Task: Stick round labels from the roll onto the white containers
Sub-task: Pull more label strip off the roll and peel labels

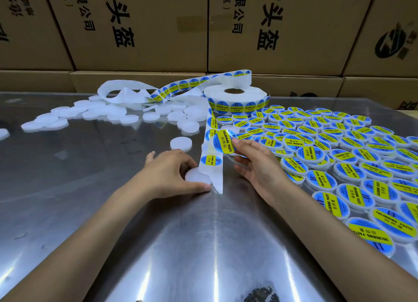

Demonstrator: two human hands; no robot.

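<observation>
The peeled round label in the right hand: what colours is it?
Blue with a yellow band, black lettering: label, right hand, head view.

Person's body as seen from the head camera: two bare forearms, unsleeved to the frame edge; left hand [172, 172] and right hand [255, 163] were ungloved, with short, unpainted nails; no rings, watch or wristbands were visible.

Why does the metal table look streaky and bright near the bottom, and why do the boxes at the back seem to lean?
In the head view, overhead light reflects off the shiny metal table as white streaks; the wide-angle lens bends the cardboard boxes outward and stretches the labelled containers at the right edge; the peeled label also catches glare.
</observation>
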